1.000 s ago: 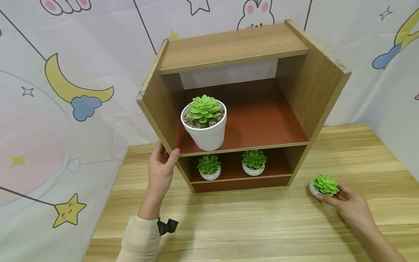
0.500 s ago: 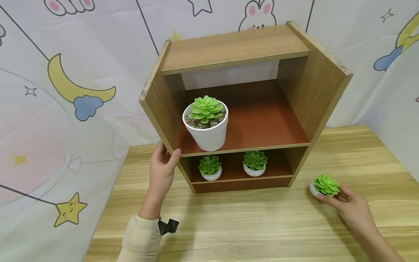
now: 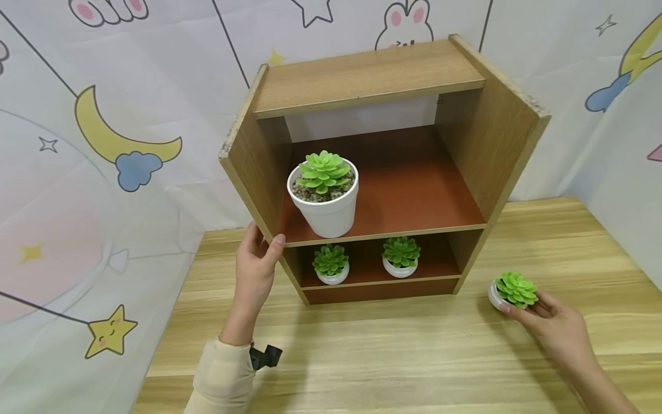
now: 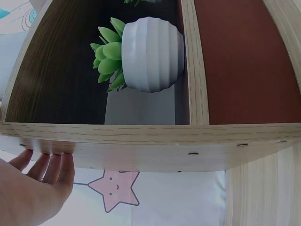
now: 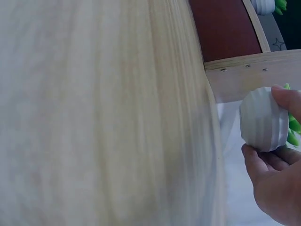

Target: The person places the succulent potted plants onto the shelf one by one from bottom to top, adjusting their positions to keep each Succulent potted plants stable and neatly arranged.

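Note:
A small wooden shelf (image 3: 408,172) with red-brown boards stands upright on the table. My left hand (image 3: 253,270) grips its left side panel, thumb at the front edge and fingers on the outer face. In the left wrist view, fingertips (image 4: 66,162) touch that outer face. To the right of the shelf, my right hand (image 3: 561,330) holds a small artificial succulent (image 3: 516,289) in a white pot. The right wrist view shows thumb and fingers round the ribbed white pot (image 5: 264,120), its base apart from the table.
A larger white pot with a succulent (image 3: 329,213) stands at the left of the upper board. Two small potted succulents, one left (image 3: 331,263) and one right (image 3: 401,256), occupy the lower compartment. Patterned white cloth (image 3: 170,109) hangs behind the wooden table (image 3: 393,356).
The right hand and its succulent have shifted very slightly relative to the shelf, a little to the right and up. The left hand keeps its place on the side panel.

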`<state>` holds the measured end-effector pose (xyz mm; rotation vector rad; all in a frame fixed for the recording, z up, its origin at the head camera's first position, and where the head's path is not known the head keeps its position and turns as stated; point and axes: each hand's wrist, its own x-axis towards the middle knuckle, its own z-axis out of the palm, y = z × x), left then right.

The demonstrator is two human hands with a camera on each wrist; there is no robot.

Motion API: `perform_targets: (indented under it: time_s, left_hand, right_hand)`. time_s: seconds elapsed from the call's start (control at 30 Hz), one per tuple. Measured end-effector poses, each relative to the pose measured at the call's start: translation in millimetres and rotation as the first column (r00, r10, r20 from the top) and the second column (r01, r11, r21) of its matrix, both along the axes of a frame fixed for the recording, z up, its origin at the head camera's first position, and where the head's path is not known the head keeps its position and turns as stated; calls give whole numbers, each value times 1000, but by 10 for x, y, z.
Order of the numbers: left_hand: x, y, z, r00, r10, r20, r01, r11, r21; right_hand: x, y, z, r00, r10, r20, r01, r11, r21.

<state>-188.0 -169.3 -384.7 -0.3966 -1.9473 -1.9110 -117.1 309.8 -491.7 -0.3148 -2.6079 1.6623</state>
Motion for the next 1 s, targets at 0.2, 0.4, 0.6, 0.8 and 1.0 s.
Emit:
perform_targets:
  time_s: [0.2,0.4,0.6,0.8,1.0]
  left_hand:
    - [10,5,8,1000,2,4,-2,1000,-2]
    - [11,4,7,1000,7,4,-7,1000,-8]
    - [9,1,6,1000,13,-1,-13,1000,-14]
    - [2,-2,-1,1000,9,2,-9,1000,1]
    - [-1,-2,-3,1000,-1,-1,1,1000,7]
  right_hand:
    - [33,-24,65,1000,-21,-15,22,1000,8]
    - [47,-46,148,999,-27,-23,27,999,17]
    - [95,-89,272,1000,-17,-19,18,999,35]
    - [143,-146,420,1000,-9,-25,10,999,46]
    - [190,-204,503,1000,-22,-1,22,999,27]
